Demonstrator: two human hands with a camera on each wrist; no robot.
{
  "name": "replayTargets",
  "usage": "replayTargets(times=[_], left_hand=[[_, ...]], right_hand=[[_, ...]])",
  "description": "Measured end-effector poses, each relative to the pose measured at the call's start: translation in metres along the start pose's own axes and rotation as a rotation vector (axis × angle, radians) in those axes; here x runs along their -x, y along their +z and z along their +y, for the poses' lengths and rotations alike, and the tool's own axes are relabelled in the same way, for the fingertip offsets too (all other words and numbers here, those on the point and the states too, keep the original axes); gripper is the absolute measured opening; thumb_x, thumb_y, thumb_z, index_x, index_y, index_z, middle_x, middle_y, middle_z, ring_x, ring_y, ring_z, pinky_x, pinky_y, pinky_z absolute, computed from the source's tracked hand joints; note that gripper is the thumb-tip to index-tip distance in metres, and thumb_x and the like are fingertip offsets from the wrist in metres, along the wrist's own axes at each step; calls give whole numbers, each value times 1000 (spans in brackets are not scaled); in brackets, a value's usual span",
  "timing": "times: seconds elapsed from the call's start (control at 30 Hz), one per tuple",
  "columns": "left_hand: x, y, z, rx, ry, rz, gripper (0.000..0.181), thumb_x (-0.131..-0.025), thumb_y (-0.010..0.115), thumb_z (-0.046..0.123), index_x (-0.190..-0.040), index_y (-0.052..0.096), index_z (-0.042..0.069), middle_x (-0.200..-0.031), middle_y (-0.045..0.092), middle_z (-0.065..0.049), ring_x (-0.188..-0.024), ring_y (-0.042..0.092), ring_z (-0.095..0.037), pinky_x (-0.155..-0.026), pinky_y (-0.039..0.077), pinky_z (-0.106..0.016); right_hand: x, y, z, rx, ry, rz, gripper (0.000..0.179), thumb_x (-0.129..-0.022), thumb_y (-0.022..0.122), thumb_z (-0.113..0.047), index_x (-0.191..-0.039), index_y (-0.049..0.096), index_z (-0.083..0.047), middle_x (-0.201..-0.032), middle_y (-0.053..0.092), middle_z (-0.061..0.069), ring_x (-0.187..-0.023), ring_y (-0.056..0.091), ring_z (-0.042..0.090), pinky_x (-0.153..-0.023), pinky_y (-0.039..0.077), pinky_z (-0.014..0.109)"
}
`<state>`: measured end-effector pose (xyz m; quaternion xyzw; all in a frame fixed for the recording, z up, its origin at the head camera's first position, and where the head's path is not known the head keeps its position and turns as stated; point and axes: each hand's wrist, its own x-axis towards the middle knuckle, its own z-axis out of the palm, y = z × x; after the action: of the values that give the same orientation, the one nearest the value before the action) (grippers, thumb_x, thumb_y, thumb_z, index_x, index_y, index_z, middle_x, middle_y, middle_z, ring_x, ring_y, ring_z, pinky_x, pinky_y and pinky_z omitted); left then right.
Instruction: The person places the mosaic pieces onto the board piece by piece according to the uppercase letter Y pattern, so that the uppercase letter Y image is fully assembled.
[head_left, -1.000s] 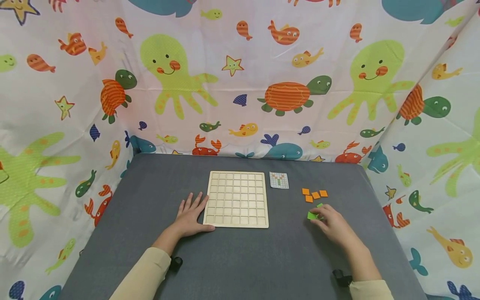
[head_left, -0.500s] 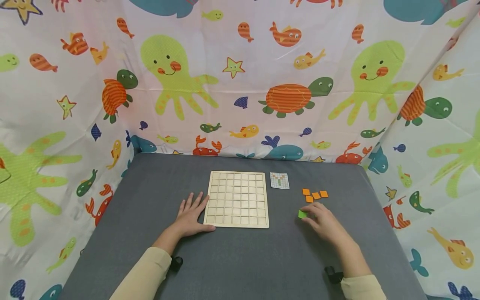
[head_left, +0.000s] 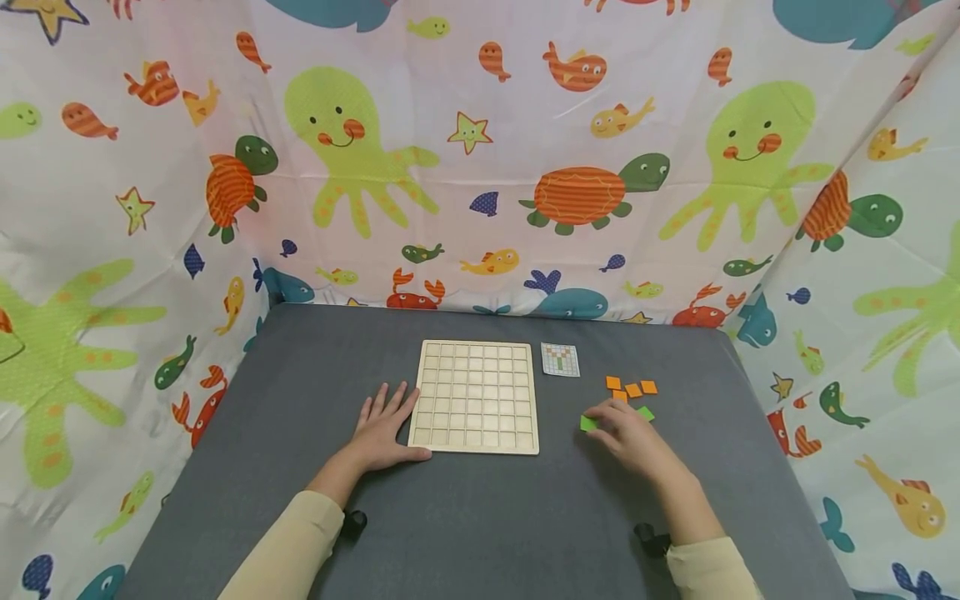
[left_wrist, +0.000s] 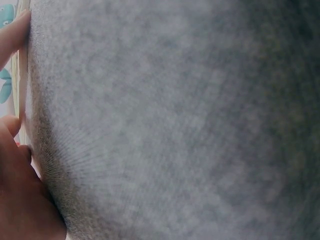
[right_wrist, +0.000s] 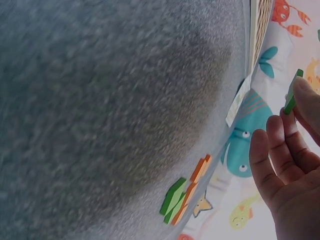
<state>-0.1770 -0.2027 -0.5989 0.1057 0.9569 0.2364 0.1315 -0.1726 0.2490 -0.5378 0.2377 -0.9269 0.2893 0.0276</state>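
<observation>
A light wooden grid board (head_left: 474, 397) lies in the middle of the grey table, its squares bare. My left hand (head_left: 384, 432) rests spread at the board's left edge, thumb along the lower left corner; in the left wrist view its fingers (left_wrist: 12, 40) touch the board's side. Between thumb and fingertips my right hand (head_left: 633, 437) pinches a green square tile (right_wrist: 294, 92), held above the table right of the board. Behind that hand lie other green tiles (head_left: 646, 413), partly hidden, close to several orange tiles (head_left: 612, 382).
A small printed card (head_left: 560, 360) with a coloured grid pattern lies right of the board's upper corner. A curtain (head_left: 480, 179) with sea animals hangs behind and beside the grey table (head_left: 480, 525).
My right hand has moved left with the green tile, away from the loose tiles and nearer the board. The left hand has stayed at the board's edge.
</observation>
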Motion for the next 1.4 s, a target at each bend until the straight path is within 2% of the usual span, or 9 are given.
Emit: replayTargets(times=[0.13,0.47,0.97,1.4], left_hand=[[1,-3,3,-13,-1,2,120,-72,71,79,-164,17,25,-171,7,-7,-156,-8,-40,-122,-3,-64],[0,-4,3,-21,-5,1,120,-71,70,81,-164,17,26,-171,7,-7,-156,-8,-40,-122,-3,-63],[1,-5,3,-24,-3,14,120,-71,70,80,-164,17,25,-171,8,-8,-156,-7,-41,-122,-2,-64],[1,-2,1,-22,2,13,120,-72,70,80,-164,16,25,-171,7,-7,-156,-8,-40,-122,-3,-64]], right_hand=[[-4,2,-4,14,-23,6,24,-86,80,-5,-109,74,-4,-101,66,5,-90,64,21,-78,56,39],[-16,10,-13,16,39,-44,26,-87,80,-11,-112,74,-8,-104,65,2,-93,63,18,-82,57,41],[-26,23,-28,-38,8,-54,25,-88,79,-11,-113,74,-9,-106,64,2,-96,64,20,-84,57,41],[-37,32,-38,-32,-20,-85,26,-90,77,-12,-116,74,-10,-109,63,2,-96,62,18,-84,55,39]])
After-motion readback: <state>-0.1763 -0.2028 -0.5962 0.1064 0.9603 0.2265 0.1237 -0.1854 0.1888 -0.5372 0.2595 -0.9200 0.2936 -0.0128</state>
